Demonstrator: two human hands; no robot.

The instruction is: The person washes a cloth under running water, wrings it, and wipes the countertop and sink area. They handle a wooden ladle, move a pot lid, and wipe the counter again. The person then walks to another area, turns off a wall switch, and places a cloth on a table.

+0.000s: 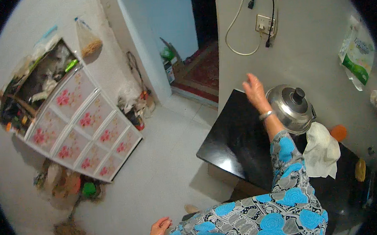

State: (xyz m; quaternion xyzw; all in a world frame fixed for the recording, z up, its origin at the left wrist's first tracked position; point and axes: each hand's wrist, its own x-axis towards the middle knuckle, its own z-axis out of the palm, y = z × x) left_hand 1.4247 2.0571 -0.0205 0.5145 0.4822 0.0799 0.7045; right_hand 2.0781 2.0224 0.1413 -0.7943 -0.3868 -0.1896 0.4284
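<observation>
My right hand (255,90) reaches over the far side of a black glossy countertop (238,130), its fingers extended and nothing seen in them. Just right of that wrist stands a metal kettle (288,113) with a black lid knob. A pale cloth (322,150) lies against the kettle's near side. Low in the view, my left hand (161,228) hangs above the floor beside my patterned clothing, loosely curled, with no object visible in it. Each wrist wears a bangle.
A wall socket (265,23) with cables is above the counter. An orange round object (338,133) and a yellow item (360,170) lie along the wall. At left stands a flowered drawer cabinet (85,124), cluttered on top. A doorway (201,70) opens beyond the counter.
</observation>
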